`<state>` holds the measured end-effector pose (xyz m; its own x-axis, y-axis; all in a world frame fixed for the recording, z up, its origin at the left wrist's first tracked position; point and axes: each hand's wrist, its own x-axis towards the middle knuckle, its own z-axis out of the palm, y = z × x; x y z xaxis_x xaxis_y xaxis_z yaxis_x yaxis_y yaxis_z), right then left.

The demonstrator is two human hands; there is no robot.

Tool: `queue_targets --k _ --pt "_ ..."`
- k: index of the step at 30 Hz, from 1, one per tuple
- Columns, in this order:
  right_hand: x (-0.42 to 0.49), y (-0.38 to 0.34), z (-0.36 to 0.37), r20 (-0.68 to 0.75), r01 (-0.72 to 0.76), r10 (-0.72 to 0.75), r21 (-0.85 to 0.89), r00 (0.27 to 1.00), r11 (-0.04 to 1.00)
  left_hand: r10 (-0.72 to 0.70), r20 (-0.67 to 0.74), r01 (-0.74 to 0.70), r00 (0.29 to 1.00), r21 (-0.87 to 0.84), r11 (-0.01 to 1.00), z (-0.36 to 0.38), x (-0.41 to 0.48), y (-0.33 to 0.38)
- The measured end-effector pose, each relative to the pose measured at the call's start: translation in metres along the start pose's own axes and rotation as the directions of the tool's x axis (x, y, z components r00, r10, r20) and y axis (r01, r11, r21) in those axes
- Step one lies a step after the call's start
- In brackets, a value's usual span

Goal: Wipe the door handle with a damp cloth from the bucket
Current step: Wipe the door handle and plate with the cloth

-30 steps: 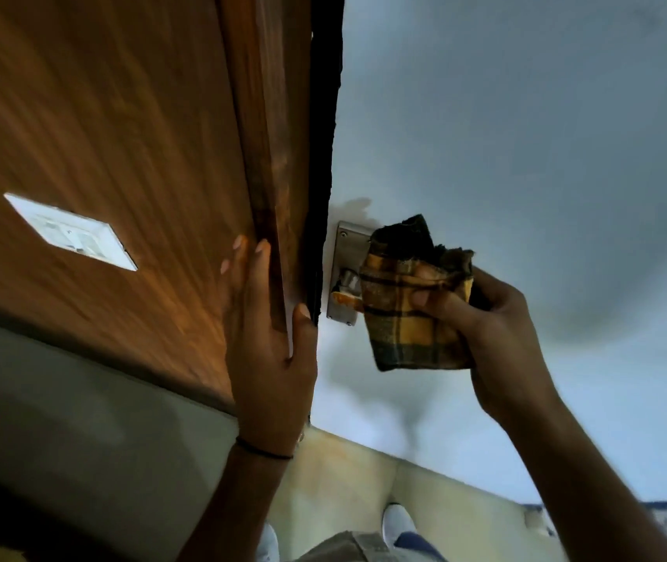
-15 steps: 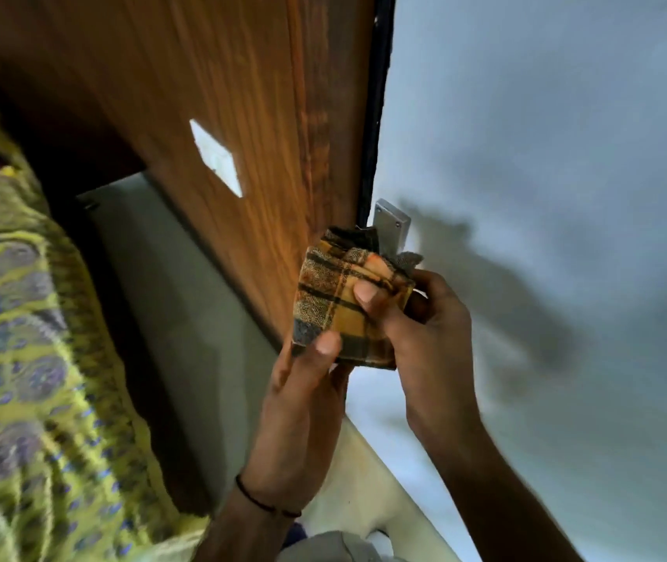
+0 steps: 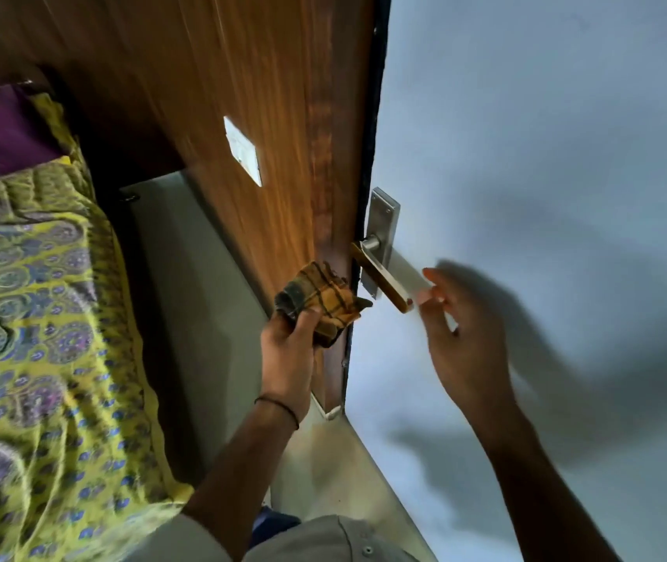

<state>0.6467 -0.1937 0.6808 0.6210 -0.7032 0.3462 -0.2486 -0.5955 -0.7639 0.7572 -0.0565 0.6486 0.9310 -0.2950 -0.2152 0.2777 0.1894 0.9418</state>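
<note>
The door handle [image 3: 384, 277] is a metal lever on a steel backplate [image 3: 383, 221], fixed to the pale blue-white door [image 3: 526, 156] near its edge. A bunched yellow plaid cloth [image 3: 317, 300] sits in my left hand [image 3: 289, 350], held just left of the lever, in front of the wooden panel. My right hand [image 3: 461, 330] is blurred, fingers spread, just right of the lever's tip and holding nothing. No bucket is in view.
A brown wooden panel [image 3: 242, 95] with a white switch plate [image 3: 242, 150] stands left of the door. A bed with a yellow patterned cover [image 3: 31, 318] fills the left side. Grey floor [image 3: 185, 285] runs between the bed and the panel.
The cloth has passed from my right hand to my left. My right hand has come off the cloth and opened beside the lever, which is now uncovered. The view has swung toward the bed.
</note>
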Motion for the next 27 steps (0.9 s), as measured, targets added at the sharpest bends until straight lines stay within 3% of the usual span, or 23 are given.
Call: queue_targets --k 4,8,11,17,27 --pt "0.0 0.009 0.011 0.225 -0.218 0.177 0.172 0.958 0.961 0.051 0.004 -0.051 0.999 0.185 0.981 0.031 0.019 -0.013" --pt "0.015 0.002 0.012 0.305 -0.357 0.268 0.292 0.914 0.887 0.091 0.053 -0.099 0.994 0.169 0.981 0.055 0.031 -0.011" --pt "0.022 -0.003 0.01 0.335 -0.314 0.208 0.302 0.919 0.9 0.108 0.108 -0.126 0.988 0.185 0.975 0.062 0.035 -0.007" --pt "0.03 0.006 0.011 0.362 -0.303 0.162 0.376 0.918 0.876 0.133 0.197 -0.204 0.971 0.399 0.894 0.061 0.018 -0.02" --pt "0.029 0.014 0.016 0.418 -0.356 0.156 0.459 0.895 0.814 0.151 0.105 -0.184 0.983 0.587 0.788 0.065 0.051 0.003"
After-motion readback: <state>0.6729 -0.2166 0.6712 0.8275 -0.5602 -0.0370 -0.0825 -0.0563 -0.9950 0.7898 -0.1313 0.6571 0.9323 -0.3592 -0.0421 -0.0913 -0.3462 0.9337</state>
